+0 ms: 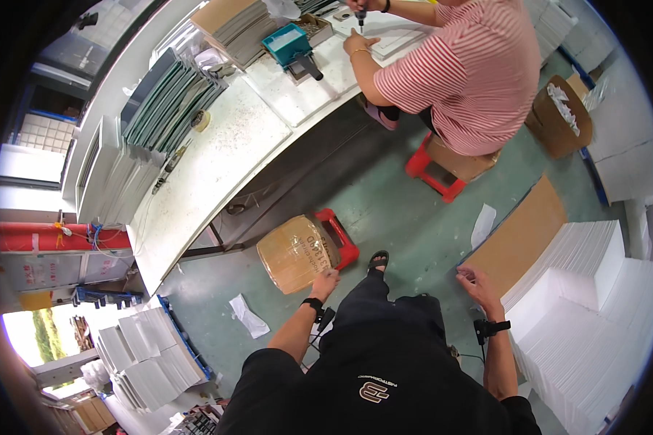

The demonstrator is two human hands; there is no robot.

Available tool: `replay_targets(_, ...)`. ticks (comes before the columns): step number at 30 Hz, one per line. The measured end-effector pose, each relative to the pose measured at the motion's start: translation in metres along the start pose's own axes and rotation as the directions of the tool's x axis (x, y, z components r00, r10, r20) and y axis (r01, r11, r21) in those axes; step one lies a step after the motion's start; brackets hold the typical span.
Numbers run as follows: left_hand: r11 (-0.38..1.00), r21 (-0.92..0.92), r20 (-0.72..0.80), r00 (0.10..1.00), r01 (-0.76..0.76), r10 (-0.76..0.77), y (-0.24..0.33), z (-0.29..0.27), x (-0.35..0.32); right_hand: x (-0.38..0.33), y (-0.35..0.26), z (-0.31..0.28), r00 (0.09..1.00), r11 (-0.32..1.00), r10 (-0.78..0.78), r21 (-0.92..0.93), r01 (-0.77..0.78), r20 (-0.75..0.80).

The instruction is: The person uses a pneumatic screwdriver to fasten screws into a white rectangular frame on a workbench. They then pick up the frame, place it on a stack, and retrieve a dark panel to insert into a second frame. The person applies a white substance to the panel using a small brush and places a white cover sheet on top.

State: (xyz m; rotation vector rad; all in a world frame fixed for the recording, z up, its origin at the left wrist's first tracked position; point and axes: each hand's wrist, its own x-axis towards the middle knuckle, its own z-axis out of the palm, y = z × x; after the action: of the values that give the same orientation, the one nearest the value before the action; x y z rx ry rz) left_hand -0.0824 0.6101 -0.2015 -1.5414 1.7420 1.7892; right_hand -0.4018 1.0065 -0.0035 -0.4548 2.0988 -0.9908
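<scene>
My left hand point(325, 284) hangs low beside a taped cardboard box point(297, 254), its fingers curled in and nothing visible in them. The box covers part of a red plastic stool point(339, 235); whether the hand touches it I cannot tell. On the other side, my right hand point(480, 287) is held with loosely bent fingers apart and nothing in it. It is near a brown cardboard sheet point(522, 225) and a large stack of white sheets point(588, 326). Dark bands with small devices sit on both my wrists.
A long white workbench point(247, 130) carries green-grey panels point(170, 101), white panels point(109, 174) and a teal bin point(286, 45). A person in a striped shirt point(461, 72) sits there using a power drill point(360, 16). White scraps point(249, 316) lie on the floor; more white stacks point(152, 341) stand left.
</scene>
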Motion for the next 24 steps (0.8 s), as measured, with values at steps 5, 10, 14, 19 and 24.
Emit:
replay_targets(5, 0.986, -0.108, -0.018, 0.992, 0.126, -0.128, -0.047, -0.042, -0.006, 0.054, -0.063, 0.016, 0.988, 0.995, -0.034, -0.087, 0.048, 0.148)
replay_targets(10, 0.952, -0.249, -0.080, 0.976, 0.177, -0.203, -0.028, -0.024, -0.012, 0.124, -0.097, 0.010, 0.949, 0.972, -0.087, -0.185, 0.148, 0.303)
replay_targets(14, 0.936, -0.325, -0.099, 0.979, 0.136, -0.177, 0.004, -0.007, -0.023, 0.186, -0.137, 0.010, 0.890, 0.932, -0.136, -0.248, 0.264, 0.435)
replay_targets(19, 0.963, -0.270, -0.246, 0.965, 0.018, -0.088, -0.011, 0.010, -0.040, 0.252, -0.212, 0.018, 0.797, 0.876, -0.256, -0.217, 0.430, 0.547)
replay_targets(24, 0.982, -0.176, -0.313, 0.942, 0.071, -0.124, 0.023, 0.022, -0.053, 0.312, -0.250, 0.025, 0.701, 0.800, -0.323, -0.211, 0.561, 0.636)
